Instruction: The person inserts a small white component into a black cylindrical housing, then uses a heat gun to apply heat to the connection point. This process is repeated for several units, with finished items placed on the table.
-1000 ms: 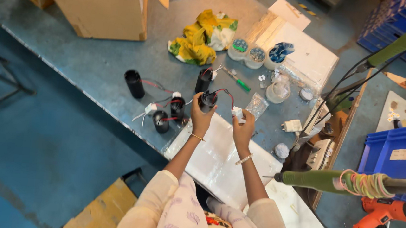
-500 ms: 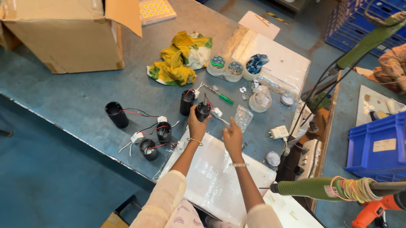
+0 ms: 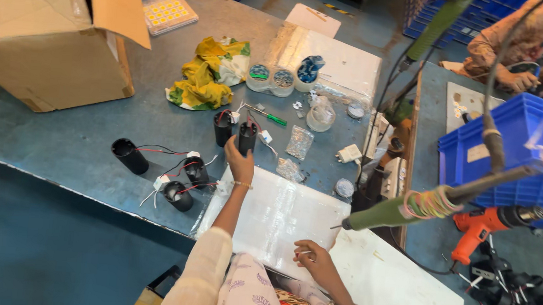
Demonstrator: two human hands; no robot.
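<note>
On the blue tabletop (image 3: 79,137), past the white sheet (image 3: 279,218) in front of the person, the left hand (image 3: 239,163) reaches out and closes around the lower body of a black cylinder (image 3: 247,137) that stands upright just beside a second black cylinder (image 3: 222,128). Red and white wires trail from both. The right hand (image 3: 311,260) rests near the body on the white sheet, fingers loosely curled and holding nothing, as far as the angle shows. Three more wired black cylinders (image 3: 179,181) lie or stand near the table edge to the left, well apart from a cardboard box (image 3: 41,37). The held cylinder looks rigid and hard-shelled, probably light enough for one hand. Its smooth round wall could slip, so a wrap around the body suits it; the thin wires seem the fragile part, best left untugged.
</note>
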